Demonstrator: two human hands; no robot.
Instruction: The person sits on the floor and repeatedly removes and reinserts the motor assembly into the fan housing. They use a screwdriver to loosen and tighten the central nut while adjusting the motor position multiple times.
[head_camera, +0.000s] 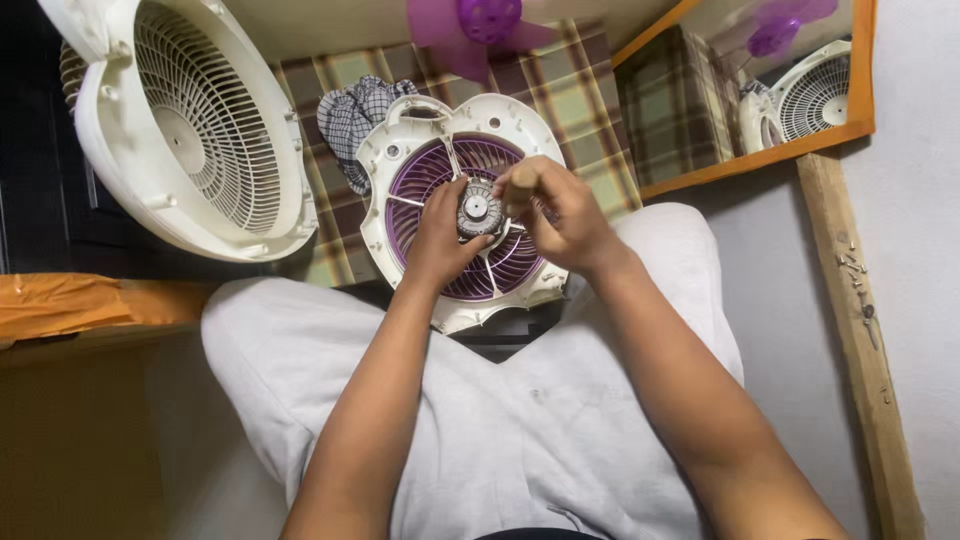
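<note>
The left hand (440, 235) is closed on the small grey motor (477, 209) at the hub of a cream fan housing (400, 150) with a purple grille (425, 175), fingers curled around the motor's left side. The right hand (560, 215) is clenched around a wooden tool handle (518, 190), just right of the motor and touching it. The housing rests on the person's knees, in white trousers (500, 420). A second cream fan cover (190, 120) leans to the left; a purple fan blade (480, 25) lies above on the checked cloth (580, 90).
</note>
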